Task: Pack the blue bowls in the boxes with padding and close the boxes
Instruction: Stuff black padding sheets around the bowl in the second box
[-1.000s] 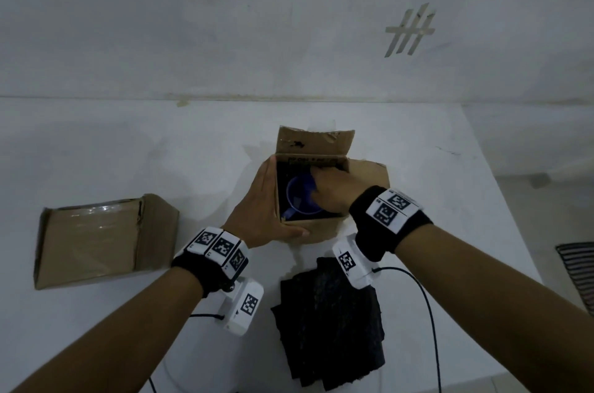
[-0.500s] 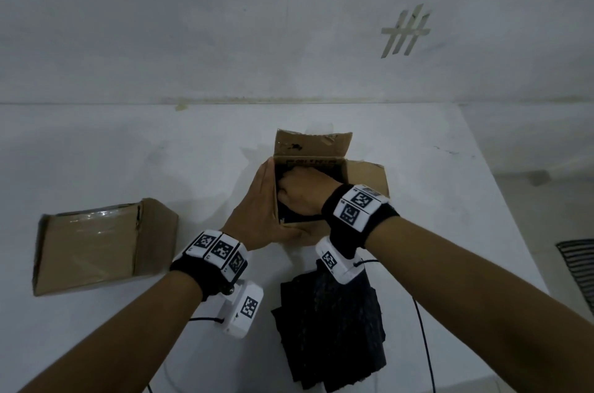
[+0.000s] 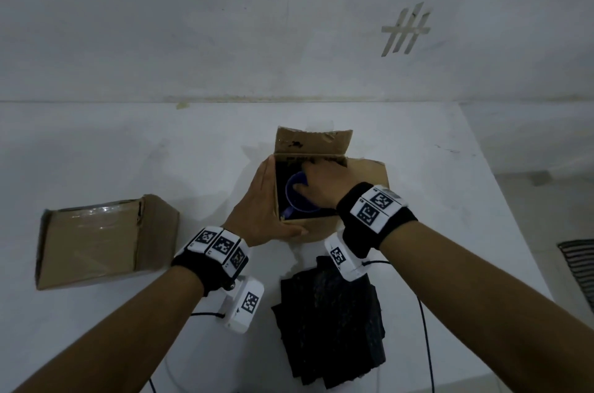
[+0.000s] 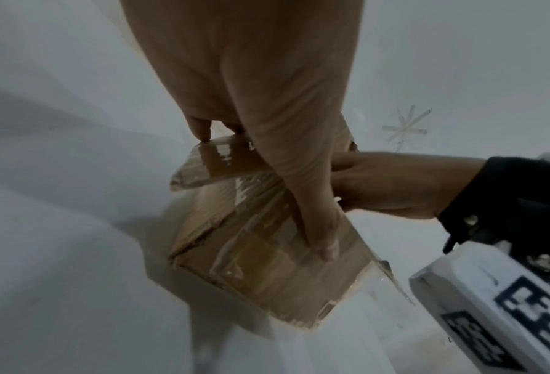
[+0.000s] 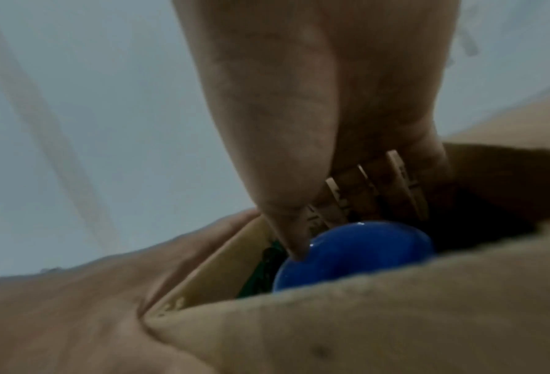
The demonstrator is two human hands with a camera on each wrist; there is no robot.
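Right thumb (image 5: pixel 294 243) down on the rim of the blue bowl (image 3: pixel 297 196), the other fingers reaching over its far side inside the open box (image 3: pixel 321 224); whether they curl under the rim is hidden, so I can't call the grip firm. The right hand (image 3: pixel 324 182) is wrist-deep in the opening. The bowl sits low in there, dark lining around it, some green showing beside it in the right wrist view.

Left hand (image 3: pixel 263 209) flat against the box's left wall, fingers straight, thumb (image 4: pixel 326 249) laid along the near face, bracing it. Far flap up, right flap folded outward.

The box stands about mid-desk (image 3: pixel 96 151), slightly toward the right edge. Just in front of it, at the near edge, lies a stack of black padding (image 3: pixel 331 325). Off toward the left edge, a second box (image 3: pixel 96 245) on its side, taped.

This looks like the seating step: bowl being settled into place. Next, I'd judge, the right hand comes out, takes a black sheet, lays it over the bowl, then the flaps fold down while the left keeps the box steady.
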